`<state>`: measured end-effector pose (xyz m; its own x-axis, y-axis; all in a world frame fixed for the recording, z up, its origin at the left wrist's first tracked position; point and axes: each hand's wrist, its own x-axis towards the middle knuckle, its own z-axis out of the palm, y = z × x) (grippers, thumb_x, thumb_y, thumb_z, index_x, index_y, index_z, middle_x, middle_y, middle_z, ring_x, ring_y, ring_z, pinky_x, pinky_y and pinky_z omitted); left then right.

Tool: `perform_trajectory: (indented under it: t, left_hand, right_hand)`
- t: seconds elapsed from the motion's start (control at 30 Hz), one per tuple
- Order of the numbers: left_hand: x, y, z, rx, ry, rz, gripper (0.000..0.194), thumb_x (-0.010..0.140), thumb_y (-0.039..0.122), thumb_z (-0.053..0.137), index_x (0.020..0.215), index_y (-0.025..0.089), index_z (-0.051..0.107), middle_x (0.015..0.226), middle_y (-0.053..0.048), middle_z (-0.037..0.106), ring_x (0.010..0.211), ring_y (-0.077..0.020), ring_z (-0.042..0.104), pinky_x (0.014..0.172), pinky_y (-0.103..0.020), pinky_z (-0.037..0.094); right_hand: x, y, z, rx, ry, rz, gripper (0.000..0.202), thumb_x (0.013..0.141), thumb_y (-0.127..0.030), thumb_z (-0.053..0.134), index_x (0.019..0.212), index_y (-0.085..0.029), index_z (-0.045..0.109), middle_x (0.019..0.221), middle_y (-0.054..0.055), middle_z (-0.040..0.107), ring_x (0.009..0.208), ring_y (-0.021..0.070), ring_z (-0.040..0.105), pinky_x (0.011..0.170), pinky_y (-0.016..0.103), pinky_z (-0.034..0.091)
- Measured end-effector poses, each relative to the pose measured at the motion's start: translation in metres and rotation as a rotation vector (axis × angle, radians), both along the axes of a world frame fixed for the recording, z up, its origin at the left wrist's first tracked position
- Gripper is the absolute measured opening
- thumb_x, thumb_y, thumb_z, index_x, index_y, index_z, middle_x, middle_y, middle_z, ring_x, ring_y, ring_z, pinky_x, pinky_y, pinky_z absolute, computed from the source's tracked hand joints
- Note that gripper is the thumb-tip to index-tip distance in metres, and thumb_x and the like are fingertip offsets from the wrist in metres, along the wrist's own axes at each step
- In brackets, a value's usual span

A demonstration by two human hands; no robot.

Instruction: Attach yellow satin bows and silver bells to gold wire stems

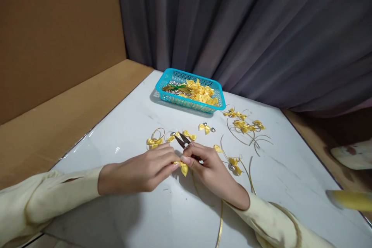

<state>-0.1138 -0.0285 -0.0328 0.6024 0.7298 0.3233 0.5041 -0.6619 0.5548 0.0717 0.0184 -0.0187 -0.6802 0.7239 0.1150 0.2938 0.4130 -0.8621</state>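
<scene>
Yellow satin bow [184, 169] sits between our fingertips, over the middle of the marbled white tabletop [116, 139]. Our left hand [142, 170] pinches it between thumb and fingers, palm turned down. Our right hand [207, 168] closes around a pair of small scissors [181, 140], whose dark blades stand slightly parted and point toward the far left corner; its thumb tip meets the bow as well.

Just beyond our left fingers we see a ribbon bow with a gold loop [155, 142], and near the blades lie more small bows [189, 135]. A bow with silvery beads [205, 128] rests farther toward the far edge. Clusters of corded bows [244, 126] spread toward the far right corner, with loose gold cords [250, 178] between them and our right wrist. One longer cord [220, 224] runs toward the near edge.

By the far edge, close to the far left corner, stands a turquoise plastic basket [187, 104] holding yellow bows, silvery pieces and a green-tied bundle.
</scene>
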Motion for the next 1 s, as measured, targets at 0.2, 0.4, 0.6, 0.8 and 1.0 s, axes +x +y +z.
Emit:
perform_trajectory:
  t: [0.2, 0.4, 0.6, 0.8, 1.0]
  left_hand:
    - [-0.003, 0.000, -0.002, 0.392, 0.264, -0.090, 0.025, 0.089, 0.005, 0.035, 0.083, 0.013, 0.058, 0.068, -0.005, 0.053, 0.064, -0.0175, 0.042, 0.061, -0.030, 0.036]
    - [-0.003, 0.001, -0.004, 0.533, 0.232, -0.038, 0.025, 0.090, 0.006, 0.035, 0.089, 0.012, 0.059, 0.064, -0.005, 0.054, 0.061, -0.0172, 0.043, 0.058, -0.031, 0.036]
    - [-0.005, 0.003, -0.005, 0.506, 0.123, 0.041, 0.019, 0.090, 0.007, 0.039, 0.098, 0.010, 0.056, 0.078, -0.009, 0.064, 0.069, -0.0186, 0.053, 0.065, -0.032, 0.041]
    - [-0.003, -0.001, 0.003, 0.219, -0.080, 0.108, 0.018, 0.088, 0.015, 0.047, 0.103, 0.014, 0.054, 0.087, -0.008, 0.065, 0.079, -0.0182, 0.057, 0.073, -0.032, 0.044]
    - [-0.004, -0.001, 0.013, -0.578, -0.313, 0.127, 0.031, 0.094, 0.035, 0.032, 0.087, 0.016, 0.056, 0.081, -0.004, 0.060, 0.075, -0.0149, 0.055, 0.070, -0.027, 0.044]
  right_hand:
    - [0.000, -0.001, 0.003, -0.400, -0.038, -0.022, 0.018, 0.082, -0.019, 0.053, 0.065, -0.016, 0.053, 0.061, -0.003, 0.048, 0.059, 0.0097, 0.043, 0.056, 0.022, 0.033]
    - [0.002, -0.004, 0.008, -0.157, -0.058, -0.054, 0.020, 0.084, -0.021, 0.053, 0.065, -0.016, 0.056, 0.065, 0.000, 0.054, 0.064, 0.0114, 0.047, 0.060, 0.023, 0.036]
    - [0.010, -0.002, 0.017, 0.019, -0.101, -0.004, 0.019, 0.085, -0.031, 0.057, 0.075, -0.017, 0.065, 0.070, 0.002, 0.057, 0.062, 0.0117, 0.050, 0.055, 0.023, 0.038]
    - [0.016, -0.010, 0.009, 0.486, -0.009, -0.042, 0.014, 0.086, -0.012, 0.050, 0.085, -0.016, 0.063, 0.070, 0.003, 0.056, 0.059, 0.0112, 0.050, 0.052, 0.022, 0.040]
    - [0.021, -0.014, -0.004, 0.926, -0.011, -0.044, 0.021, 0.083, -0.002, 0.046, 0.084, -0.017, 0.060, 0.077, 0.007, 0.063, 0.064, 0.0138, 0.055, 0.055, 0.026, 0.041]
